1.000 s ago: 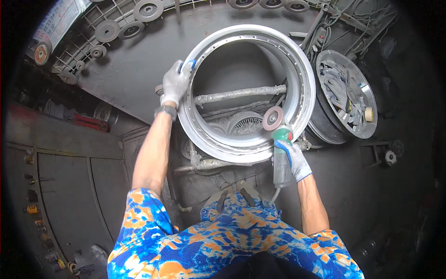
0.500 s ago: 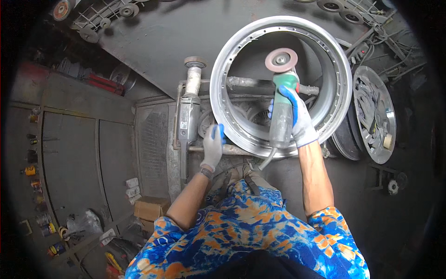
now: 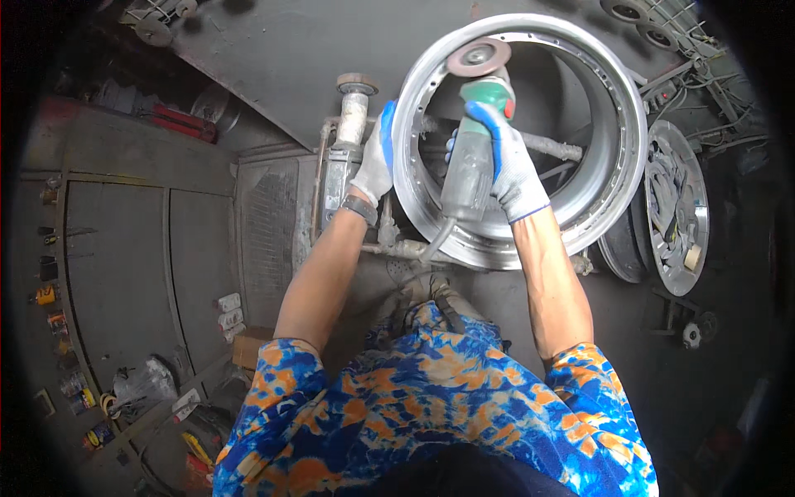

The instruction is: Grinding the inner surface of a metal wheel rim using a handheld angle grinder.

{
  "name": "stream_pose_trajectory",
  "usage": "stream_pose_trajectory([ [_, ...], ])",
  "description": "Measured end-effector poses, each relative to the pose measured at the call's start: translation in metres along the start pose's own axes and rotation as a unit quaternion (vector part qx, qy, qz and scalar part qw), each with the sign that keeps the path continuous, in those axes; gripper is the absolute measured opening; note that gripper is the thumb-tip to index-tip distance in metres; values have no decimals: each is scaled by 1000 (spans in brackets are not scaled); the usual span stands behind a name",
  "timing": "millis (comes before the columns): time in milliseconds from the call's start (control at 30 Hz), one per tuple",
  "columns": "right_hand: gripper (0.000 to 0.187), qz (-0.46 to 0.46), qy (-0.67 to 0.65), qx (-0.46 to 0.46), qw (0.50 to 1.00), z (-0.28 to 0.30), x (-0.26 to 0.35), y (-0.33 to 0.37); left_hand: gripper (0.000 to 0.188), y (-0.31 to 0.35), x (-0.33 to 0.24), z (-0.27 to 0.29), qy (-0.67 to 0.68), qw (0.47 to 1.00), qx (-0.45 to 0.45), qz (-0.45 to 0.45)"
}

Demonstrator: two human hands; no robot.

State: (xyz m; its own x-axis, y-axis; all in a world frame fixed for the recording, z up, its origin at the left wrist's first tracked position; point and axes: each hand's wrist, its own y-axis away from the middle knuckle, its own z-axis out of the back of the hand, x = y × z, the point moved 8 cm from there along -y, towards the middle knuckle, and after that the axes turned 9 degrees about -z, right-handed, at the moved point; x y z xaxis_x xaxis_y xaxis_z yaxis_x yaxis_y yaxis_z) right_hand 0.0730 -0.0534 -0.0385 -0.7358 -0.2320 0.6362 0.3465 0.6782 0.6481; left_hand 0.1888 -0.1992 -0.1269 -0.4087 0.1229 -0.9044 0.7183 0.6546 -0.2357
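Observation:
In my right hand (image 3: 509,170), gloved in white and blue, is an angle grinder (image 3: 468,170) with a green head and grey body. Its reddish-brown disc (image 3: 479,56) sits over the far left part of a silver wheel rim (image 3: 408,166); whether it touches the metal I cannot tell. My gloved left hand (image 3: 377,161) lies along the rim's outer left side, fingers stretched out. The rim rests tilted on a frame of crusted pipes (image 3: 551,147), its holed edge facing me. From the grinder's near end a cord (image 3: 435,240) hangs down.
Left of the rim, a second long power tool (image 3: 338,178) with a round disc (image 3: 358,83) leans on the frame. A metal dish (image 3: 700,219) of gloves or rags stands at right, beside a dark round piece (image 3: 621,244). Spare discs (image 3: 658,35) hang at the far right.
The grinder has moved up and left, from over the opening to the rim's far left edge. My left hand has risen from the lower left to the rim's side. The rim appears shifted right.

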Motion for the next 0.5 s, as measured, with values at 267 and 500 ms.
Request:
stream_pose_trajectory([
  [267,50,139,511,25,848,47,-79,19,44,-3,13,-3,209,969,-50,119],
  [500,71,-28,621,-38,782,121,-105,39,42,0,18,4,205,968,-45,139],
])
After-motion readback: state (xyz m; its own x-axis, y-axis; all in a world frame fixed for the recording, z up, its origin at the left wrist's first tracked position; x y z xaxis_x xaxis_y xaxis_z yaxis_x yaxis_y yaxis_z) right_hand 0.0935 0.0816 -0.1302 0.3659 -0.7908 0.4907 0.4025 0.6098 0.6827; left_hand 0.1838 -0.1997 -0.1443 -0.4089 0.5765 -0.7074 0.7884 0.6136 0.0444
